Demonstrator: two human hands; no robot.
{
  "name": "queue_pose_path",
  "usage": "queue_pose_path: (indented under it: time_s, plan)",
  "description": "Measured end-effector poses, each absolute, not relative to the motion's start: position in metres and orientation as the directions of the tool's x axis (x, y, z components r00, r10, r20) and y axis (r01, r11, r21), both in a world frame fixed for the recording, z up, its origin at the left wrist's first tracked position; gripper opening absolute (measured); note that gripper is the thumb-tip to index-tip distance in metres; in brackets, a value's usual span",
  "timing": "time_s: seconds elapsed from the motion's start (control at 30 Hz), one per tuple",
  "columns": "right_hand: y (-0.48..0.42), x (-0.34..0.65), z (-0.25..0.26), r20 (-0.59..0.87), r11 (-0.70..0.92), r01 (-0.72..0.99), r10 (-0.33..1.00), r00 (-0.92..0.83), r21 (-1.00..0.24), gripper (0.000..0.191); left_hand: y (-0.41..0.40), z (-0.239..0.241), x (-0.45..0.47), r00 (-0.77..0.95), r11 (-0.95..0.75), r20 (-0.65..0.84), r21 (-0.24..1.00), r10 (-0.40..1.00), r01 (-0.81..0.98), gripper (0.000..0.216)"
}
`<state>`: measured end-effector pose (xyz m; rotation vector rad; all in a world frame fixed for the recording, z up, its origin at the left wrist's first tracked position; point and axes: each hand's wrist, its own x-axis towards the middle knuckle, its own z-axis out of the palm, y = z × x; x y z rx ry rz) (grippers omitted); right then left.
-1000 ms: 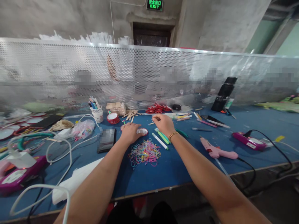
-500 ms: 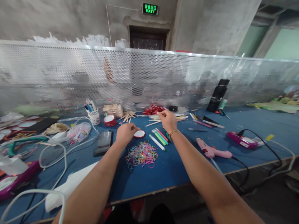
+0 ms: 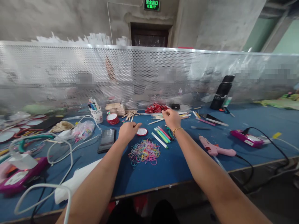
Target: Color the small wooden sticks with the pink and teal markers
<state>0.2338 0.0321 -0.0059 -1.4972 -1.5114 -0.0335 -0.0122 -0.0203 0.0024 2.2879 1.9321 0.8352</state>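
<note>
My left hand [image 3: 128, 132] is closed, its thumb and fingers pressed together just left of a white disc with a red rim [image 3: 141, 132] on the blue table. Whatever it may pinch is too small to make out. My right hand [image 3: 172, 119] is held in a pinch in front of a pile of red pieces [image 3: 155, 108], and I cannot tell what lies between its fingertips. Between my forearms is a heap of colourful rubber bands [image 3: 145, 152]. Several markers [image 3: 162, 135] lie between the heap and my right hand.
A pink glue gun [image 3: 216, 148] with a cable lies on the right, near a purple device [image 3: 247, 138]. A phone [image 3: 106, 140], a cup of pens [image 3: 96, 114] and a red-rimmed stack [image 3: 112, 119] are on the left. A perforated metal screen [image 3: 149, 77] borders the back.
The whole view has shifted slightly, so things appear a little further right and higher. Both hands keep nearly the same places over the table, still pinched.
</note>
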Motion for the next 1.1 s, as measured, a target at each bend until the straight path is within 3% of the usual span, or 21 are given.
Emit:
queue_pose_path:
  time_s: [0.23, 0.37, 0.43, 0.6, 0.93, 1.1]
  plan:
    - [0.032, 0.235, -0.009, 0.618, 0.255, 0.772, 0.756, 0.216, -0.583, 0.023, -0.018, -0.003, -0.017, 0.108, -0.239, 0.376, 0.324, 0.92, 0.915, 0.045]
    - [0.033, 0.237, -0.009, 0.617, 0.242, 0.779, 0.754, 0.224, -0.578, 0.021, -0.012, -0.012, -0.019, 0.223, -0.35, 0.397, 0.283, 0.89, 0.893, 0.03]
    - [0.033, 0.237, -0.009, 0.617, 0.244, 0.782, 0.757, 0.216, -0.573, 0.02, -0.011, -0.017, -0.019, 0.259, -0.378, 0.414, 0.236, 0.873, 0.895, 0.036]
    - [0.035, 0.236, -0.011, 0.595, 0.221, 0.802, 0.779, 0.197, -0.555, 0.02, -0.014, -0.027, -0.015, 0.276, -0.336, 0.338, 0.135, 0.9, 0.932, 0.08]
    - [0.033, 0.23, -0.007, 0.549, 0.172, 0.819, 0.812, 0.196, -0.548, 0.021, -0.004, -0.024, -0.019, 0.24, -0.274, 0.235, 0.124, 0.942, 0.954, 0.067]
    - [0.032, 0.229, -0.009, 0.542, 0.167, 0.82, 0.818, 0.196, -0.548, 0.021, -0.008, -0.023, -0.022, 0.239, -0.265, 0.213, 0.1, 0.947, 0.959, 0.079]
